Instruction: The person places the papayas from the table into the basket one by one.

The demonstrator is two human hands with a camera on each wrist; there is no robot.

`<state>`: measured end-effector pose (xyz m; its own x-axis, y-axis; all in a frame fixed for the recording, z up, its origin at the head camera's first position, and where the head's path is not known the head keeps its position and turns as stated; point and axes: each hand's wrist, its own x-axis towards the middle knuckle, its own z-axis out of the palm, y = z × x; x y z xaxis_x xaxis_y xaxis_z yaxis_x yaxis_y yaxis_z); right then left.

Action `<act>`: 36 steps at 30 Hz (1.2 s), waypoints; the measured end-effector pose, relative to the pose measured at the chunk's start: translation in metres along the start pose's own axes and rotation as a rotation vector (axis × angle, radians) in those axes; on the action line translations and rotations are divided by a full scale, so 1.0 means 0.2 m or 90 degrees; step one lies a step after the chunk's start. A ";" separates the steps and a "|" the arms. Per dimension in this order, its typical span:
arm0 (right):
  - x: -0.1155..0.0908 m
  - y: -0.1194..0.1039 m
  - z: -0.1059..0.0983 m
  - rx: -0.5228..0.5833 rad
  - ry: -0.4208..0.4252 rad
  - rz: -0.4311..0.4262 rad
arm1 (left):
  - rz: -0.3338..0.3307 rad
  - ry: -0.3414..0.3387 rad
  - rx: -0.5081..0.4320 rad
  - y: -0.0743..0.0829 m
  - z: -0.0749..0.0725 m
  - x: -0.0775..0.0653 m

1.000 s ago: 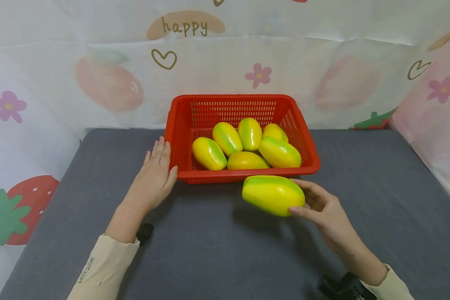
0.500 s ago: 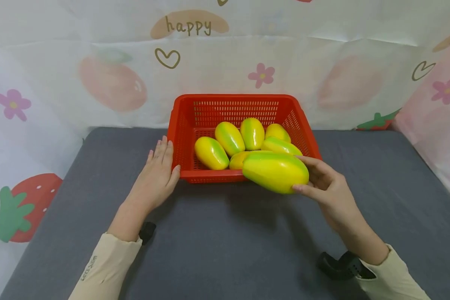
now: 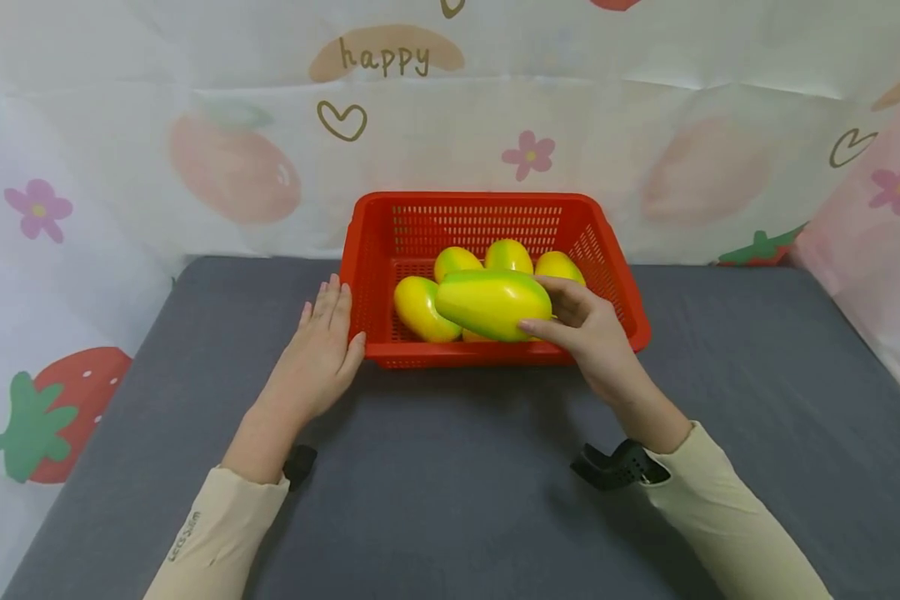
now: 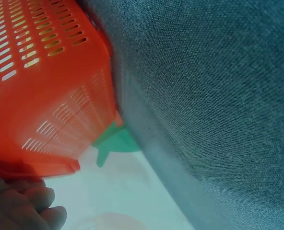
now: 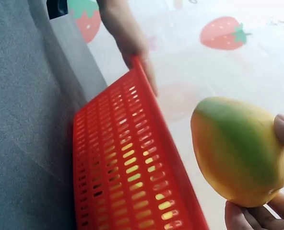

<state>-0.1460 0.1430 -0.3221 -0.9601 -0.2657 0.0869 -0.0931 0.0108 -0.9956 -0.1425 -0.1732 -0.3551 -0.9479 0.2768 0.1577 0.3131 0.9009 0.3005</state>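
My right hand (image 3: 592, 337) holds a yellow-green papaya (image 3: 491, 307) by its right end, thumb in front and fingers behind. The fruit is above the red plastic basket (image 3: 465, 355), over its front half. In the right wrist view the papaya (image 5: 240, 146) is higher than the basket's rim, pinched between thumb and fingertips. Several similar papayas (image 3: 420, 308) lie inside the basket; the held one hides some of them. My left hand (image 3: 311, 358) rests with straight fingers along the basket's left side. Its fingers (image 4: 41, 199) show at the rim in the left wrist view.
A grey cloth (image 3: 450, 483) covers the table under the basket. Behind it hangs a pale printed curtain (image 3: 420, 158), close to the basket's back side. Dark straps sit on both wrists, the right one (image 3: 618, 467) plainly visible.
My right hand has carried the papaya up, away from me and to the left, from in front of the basket to above it. The left hand stays against the basket; the view shifts slightly.
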 end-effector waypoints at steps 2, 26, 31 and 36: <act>0.02 0.01 0.02 0.004 -0.003 0.005 | 0.000 -0.001 -0.002 0.00 0.00 0.00; 0.28 0.04 0.25 -0.260 -0.098 0.054 | -0.019 -0.012 -0.006 0.00 0.00 -0.02; 0.30 0.04 0.28 -0.305 -0.145 0.052 | -0.009 -0.008 -0.007 0.01 0.00 -0.02; 0.29 0.04 0.26 -0.276 -0.158 0.053 | -0.003 -0.002 -0.007 0.01 0.01 -0.02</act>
<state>-0.1890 0.0774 -0.3271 -0.8821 -0.4678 -0.0553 -0.1708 0.4271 -0.8879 -0.1387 -0.1707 -0.3568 -0.9496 0.2732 0.1536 0.3089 0.8985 0.3119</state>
